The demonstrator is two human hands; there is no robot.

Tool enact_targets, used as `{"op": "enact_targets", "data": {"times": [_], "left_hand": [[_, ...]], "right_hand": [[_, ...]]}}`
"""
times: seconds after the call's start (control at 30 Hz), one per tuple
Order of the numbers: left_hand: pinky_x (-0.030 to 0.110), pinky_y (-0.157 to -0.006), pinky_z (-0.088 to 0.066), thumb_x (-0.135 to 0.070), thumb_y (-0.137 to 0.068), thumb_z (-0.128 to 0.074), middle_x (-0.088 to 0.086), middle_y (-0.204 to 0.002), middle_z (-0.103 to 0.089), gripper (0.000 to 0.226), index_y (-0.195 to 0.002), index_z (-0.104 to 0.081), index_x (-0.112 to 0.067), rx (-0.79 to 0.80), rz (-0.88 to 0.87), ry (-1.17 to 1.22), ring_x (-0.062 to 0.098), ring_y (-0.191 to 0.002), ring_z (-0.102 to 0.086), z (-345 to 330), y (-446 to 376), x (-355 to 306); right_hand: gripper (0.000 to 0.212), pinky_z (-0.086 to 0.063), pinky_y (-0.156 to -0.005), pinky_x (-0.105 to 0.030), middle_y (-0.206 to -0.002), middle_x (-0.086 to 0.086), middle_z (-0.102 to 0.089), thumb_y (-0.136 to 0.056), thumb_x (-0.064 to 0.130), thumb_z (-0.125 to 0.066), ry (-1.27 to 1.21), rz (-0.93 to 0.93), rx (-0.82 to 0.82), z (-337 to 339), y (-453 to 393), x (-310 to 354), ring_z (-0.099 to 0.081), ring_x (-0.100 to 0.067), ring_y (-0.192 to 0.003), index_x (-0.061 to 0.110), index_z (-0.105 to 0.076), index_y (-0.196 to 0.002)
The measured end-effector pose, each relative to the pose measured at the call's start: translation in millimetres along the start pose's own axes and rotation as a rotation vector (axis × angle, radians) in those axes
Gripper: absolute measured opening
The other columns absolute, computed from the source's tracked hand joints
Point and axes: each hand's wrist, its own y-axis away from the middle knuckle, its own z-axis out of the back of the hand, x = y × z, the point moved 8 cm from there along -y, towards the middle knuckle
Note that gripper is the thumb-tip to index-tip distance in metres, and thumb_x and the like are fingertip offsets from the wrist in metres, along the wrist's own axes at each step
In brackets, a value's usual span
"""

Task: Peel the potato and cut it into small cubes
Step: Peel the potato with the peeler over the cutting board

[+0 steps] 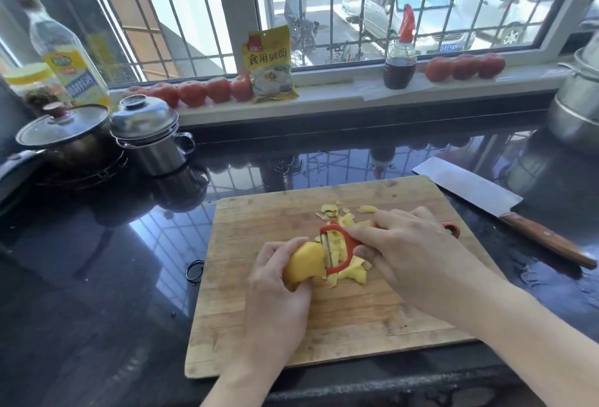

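Yellow, wet-looking potato (pixel 306 262) sits gripped in my left hand (pixel 278 290) over the chopping board (pixel 259 218); likely slippery, so I'd hold the unpeeled end. My right hand (pixel 402 244) clamps the red peeler (pixel 337 249) against it. Peelings (pixel 351 272) litter the board; a cleaver (pixel 470 189) lies on the glossy black worktop (pixel 113 260) below the barred window (pixel 194 11).
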Motion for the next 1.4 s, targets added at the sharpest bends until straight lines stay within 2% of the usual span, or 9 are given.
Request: {"op": "enact_targets", "data": {"times": [0.13, 0.27, 0.53, 0.67, 0.83, 0.97, 1.1, 1.27, 1.4], "left_hand": [[0.008, -0.082, -0.044, 0.001, -0.084, -0.076, -0.027, -0.111, -0.064, 0.054, -0.116, -0.066, -0.040, -0.020, 0.075, 0.110, -0.003, -0.107, -0.059, 9, 0, 5], [0.014, -0.080, -0.051, -0.013, -0.082, -0.084, -0.021, -0.109, -0.071, 0.045, -0.115, -0.067, -0.040, -0.007, 0.140, 0.226, 0.001, -0.101, -0.066, 11, -8, 9], [0.022, -0.078, -0.056, -0.020, -0.081, -0.086, -0.024, -0.102, -0.070, 0.043, -0.109, -0.065, -0.044, 0.004, 0.152, 0.128, 0.001, -0.095, -0.067, 4, -7, 5], [0.017, -0.075, -0.053, -0.019, -0.078, -0.088, -0.026, -0.101, -0.071, 0.043, -0.107, -0.067, -0.044, -0.016, 0.115, 0.119, 0.000, -0.095, -0.066, 7, -6, -4], [0.016, -0.076, -0.053, -0.010, -0.080, -0.085, -0.023, -0.099, -0.073, 0.045, -0.106, -0.070, -0.044, -0.044, 0.123, 0.195, 0.001, -0.095, -0.069, 7, -4, -1], [0.024, -0.082, -0.055, -0.014, -0.082, -0.085, -0.014, -0.103, -0.076, 0.037, -0.110, -0.072, -0.034, -0.068, 0.199, 0.374, 0.006, -0.098, -0.071, 2, 1, 8], [0.038, -0.093, -0.056, -0.017, -0.080, -0.085, -0.009, -0.109, -0.076, 0.040, -0.115, -0.070, -0.032, -0.069, 0.255, 0.489, 0.010, -0.104, -0.071, 7, -7, 15], [0.051, -0.096, -0.057, -0.010, -0.084, -0.082, -0.003, -0.114, -0.075, 0.047, -0.119, -0.070, -0.039, 0.027, 0.331, 0.496, 0.020, -0.110, -0.071, -5, -10, 26], [0.051, -0.094, -0.058, -0.013, -0.084, -0.083, -0.004, -0.110, -0.076, 0.042, -0.115, -0.072, -0.038, 0.058, 0.349, 0.435, 0.023, -0.109, -0.071, -9, -8, 29]], "right_hand": [[0.036, -0.033, -0.076, -0.037, -0.083, 0.015, -0.045, -0.101, 0.045, -0.038, 0.084, -0.137, 0.034, -10, 3, -38, -0.050, -0.015, -0.083, 0.042, -0.061, -0.129], [0.038, -0.030, -0.076, -0.036, -0.087, 0.011, -0.052, -0.099, 0.048, -0.034, 0.154, -0.233, 0.054, -8, 5, -57, -0.057, -0.019, -0.092, 0.040, -0.062, -0.124], [0.032, -0.042, -0.070, -0.036, -0.080, 0.016, -0.046, -0.097, 0.040, -0.050, 0.006, 0.038, -0.222, 35, 2, 7, -0.040, -0.011, -0.072, 0.032, -0.066, -0.124], [0.030, -0.041, -0.073, -0.039, -0.083, 0.009, -0.057, -0.100, 0.041, -0.049, 0.062, 0.092, -0.149, 30, -3, 24, -0.051, -0.016, -0.077, 0.033, -0.064, -0.124], [0.035, -0.045, -0.073, -0.040, -0.081, 0.012, -0.050, -0.099, 0.043, -0.042, -0.015, 0.036, -0.141, 26, -3, 21, -0.050, -0.014, -0.076, 0.034, -0.065, -0.124], [0.030, -0.043, -0.076, -0.040, -0.082, 0.013, -0.052, -0.100, 0.041, -0.049, 0.032, -0.035, -0.075, 6, 2, -6, -0.052, -0.015, -0.078, 0.039, -0.065, -0.125], [0.033, -0.036, -0.090, -0.037, -0.091, 0.013, -0.048, -0.104, 0.046, -0.036, 0.098, -0.199, 0.111, -18, 9, -51, -0.051, -0.015, -0.098, 0.043, -0.056, -0.131], [0.031, -0.033, -0.085, -0.036, -0.088, 0.012, -0.049, -0.104, 0.047, -0.037, 0.141, -0.169, 0.098, -14, 7, -53, -0.051, -0.016, -0.091, 0.043, -0.058, -0.126], [0.034, -0.043, -0.081, -0.042, -0.085, 0.010, -0.053, -0.100, 0.042, -0.047, 0.109, -0.006, -0.070, 16, 1, -22, -0.053, -0.018, -0.082, 0.037, -0.061, -0.130]]}}
